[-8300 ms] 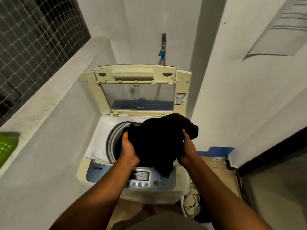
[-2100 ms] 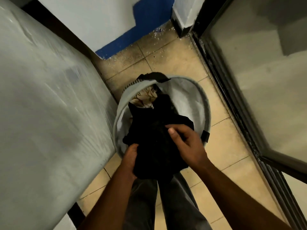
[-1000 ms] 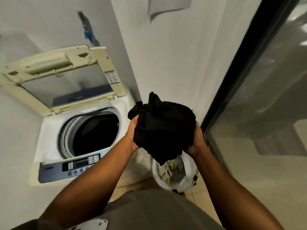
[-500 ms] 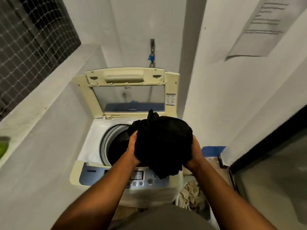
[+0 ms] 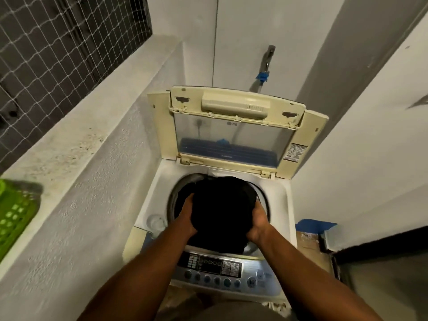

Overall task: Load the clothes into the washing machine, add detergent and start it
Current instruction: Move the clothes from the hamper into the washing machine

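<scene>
A top-loading washing machine (image 5: 152,205) stands in front of me with its cream lid (image 5: 234,126) raised against the wall. A bundle of black clothes (image 5: 222,212) fills the round drum opening. My left hand (image 5: 185,218) grips the bundle's left side and my right hand (image 5: 259,221) grips its right side, both over the drum. The control panel (image 5: 220,269) with its row of buttons lies just below my wrists. No detergent is in view.
A white ledge (image 5: 76,140) runs along the left under a wire mesh window. A green plastic basket (image 5: 14,218) sits on that ledge at the far left. A tap with a blue fitting (image 5: 262,76) is on the wall behind the machine. White walls close in on the right.
My hands have carried the black bundle forward and down from above the control panel to the drum opening. My view has tilted down closer to the machine; the laundry basket is out of sight.
</scene>
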